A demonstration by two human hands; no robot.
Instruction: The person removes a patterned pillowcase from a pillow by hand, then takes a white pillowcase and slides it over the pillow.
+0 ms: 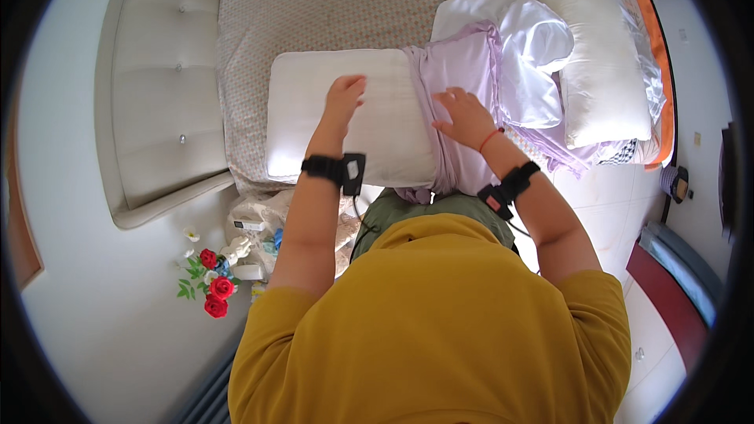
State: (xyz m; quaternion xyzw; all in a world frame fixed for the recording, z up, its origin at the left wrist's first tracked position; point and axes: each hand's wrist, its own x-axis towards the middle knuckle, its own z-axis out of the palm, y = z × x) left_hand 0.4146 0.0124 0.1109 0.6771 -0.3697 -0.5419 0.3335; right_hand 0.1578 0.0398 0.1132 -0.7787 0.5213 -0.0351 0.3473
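Beige headboard [165, 63] borders the bed [338, 8]; left hand [343, 102], loosely curled, empty, over pillow [385, 133]; right hand [466, 119] spread over lilac cloth [463, 65].

You have a pale tufted headboard [163, 98] at ten o'clock and a patterned bedsheet [338, 4] toward twelve. Near your eight sit red roses [221, 288] — green leaves [185, 291] beside them. An orange band [658, 47] curves at two, pale floor tiles [601, 216] lie at three — a dark-red panel [662, 298] at four.
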